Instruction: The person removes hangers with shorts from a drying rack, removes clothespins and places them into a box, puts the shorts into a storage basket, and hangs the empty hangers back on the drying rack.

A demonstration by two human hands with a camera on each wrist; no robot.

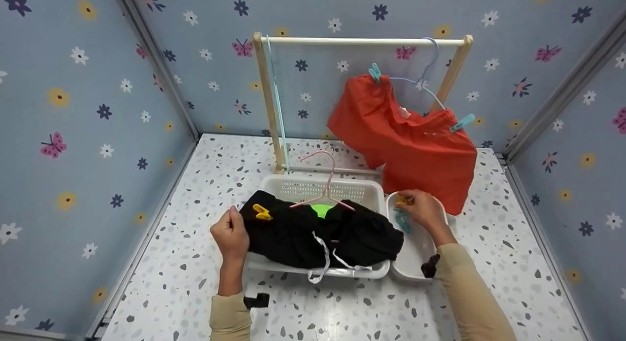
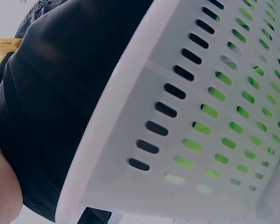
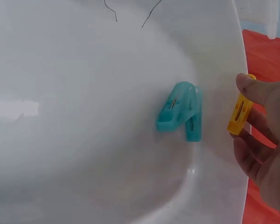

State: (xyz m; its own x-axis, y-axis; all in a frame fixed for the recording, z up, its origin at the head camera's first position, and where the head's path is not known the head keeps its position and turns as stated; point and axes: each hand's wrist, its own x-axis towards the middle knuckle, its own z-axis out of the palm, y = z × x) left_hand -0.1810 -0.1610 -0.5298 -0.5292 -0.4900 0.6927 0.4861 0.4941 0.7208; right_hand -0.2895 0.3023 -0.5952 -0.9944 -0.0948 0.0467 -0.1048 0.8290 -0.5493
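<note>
Black shorts with a white drawstring lie across a white perforated basket. A pink hanger stands up from their waistband, and a yellow clothespin clips the left part. My left hand grips the shorts at their left edge, its fingers curled in. Over the far end of a small white tub, my right hand pinches another yellow clothespin between thumb and fingers. Teal clothespins lie in the tub just beside it.
Behind the basket rises a drying rack with a white rail. Red shorts hang at its right on a blue hanger with teal clothespins. A teal hanger hangs at the left end. Something green shows inside the basket.
</note>
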